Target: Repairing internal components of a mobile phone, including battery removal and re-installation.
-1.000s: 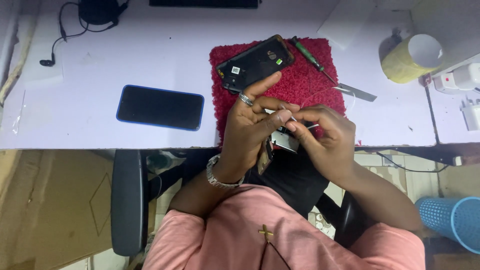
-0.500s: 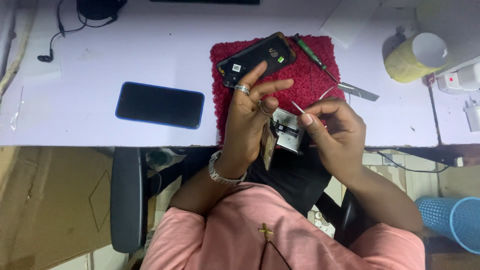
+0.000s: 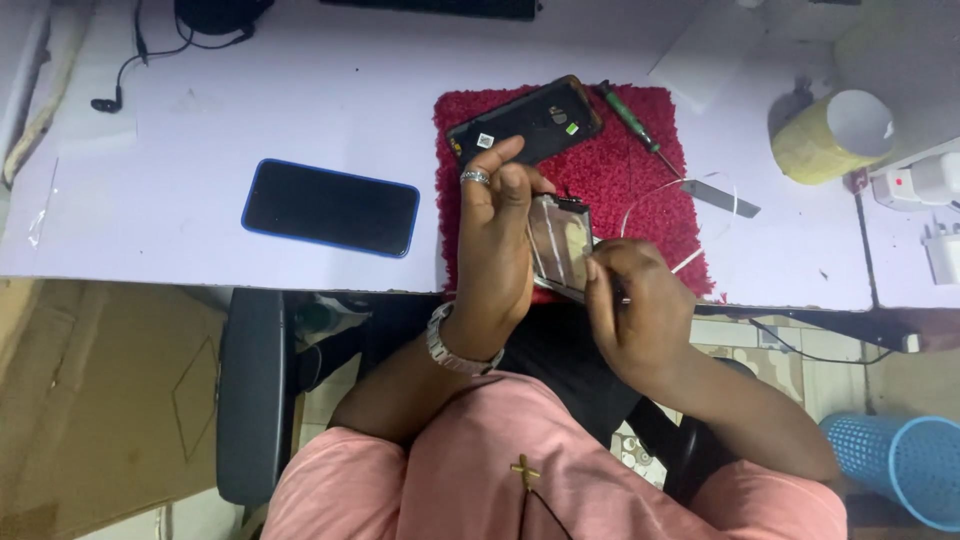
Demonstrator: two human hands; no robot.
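My left hand (image 3: pixel 498 250), with a ring and a metal wristwatch, holds a small shiny phone part (image 3: pixel 562 245) upright above the front edge of a red fuzzy mat (image 3: pixel 640 180). My right hand (image 3: pixel 640 305) is closed on a thin tool whose tip touches the part's lower right side. A black phone back (image 3: pixel 525 122) lies on the mat just beyond my left fingers. A green-handled screwdriver (image 3: pixel 630 118) rests on the mat's far right.
A dark phone with a blue rim (image 3: pixel 330 207) lies face up on the white table (image 3: pixel 250 110) to the left. A yellow cup (image 3: pixel 830 135), white chargers (image 3: pixel 925 185), tweezers (image 3: pixel 725 195) and a white wire sit at the right. A blue basket (image 3: pixel 905 465) stands on the floor.
My right hand has dropped lower and nearer to me, its tool now at the part's lower edge. The part in my left hand has turned its flat shiny face toward me.
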